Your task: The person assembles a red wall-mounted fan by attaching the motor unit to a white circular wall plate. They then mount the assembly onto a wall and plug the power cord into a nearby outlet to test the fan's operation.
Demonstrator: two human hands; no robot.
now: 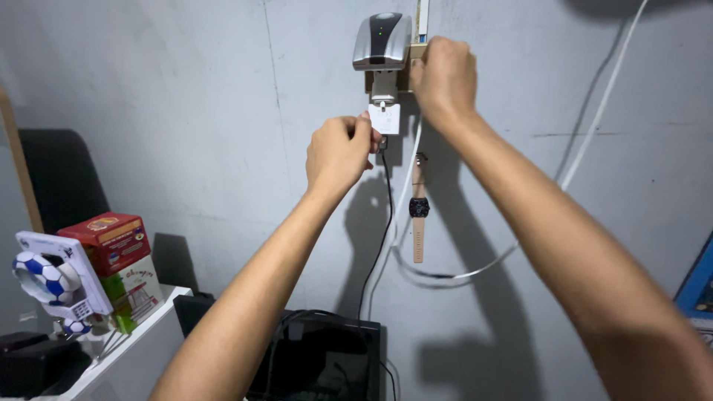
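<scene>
My left hand pinches the side of a small white charger plug that hangs under a silver and black plug-in device with a green light, high on the grey wall. A black cable runs down from the charger. My right hand rests closed against the wooden socket board just right of the silver device, covering most of it.
A wristwatch with a tan strap hangs on the wall below. White cables loop across the wall. A black box sits below. At the left, a white shelf carries a red box and a football-patterned item.
</scene>
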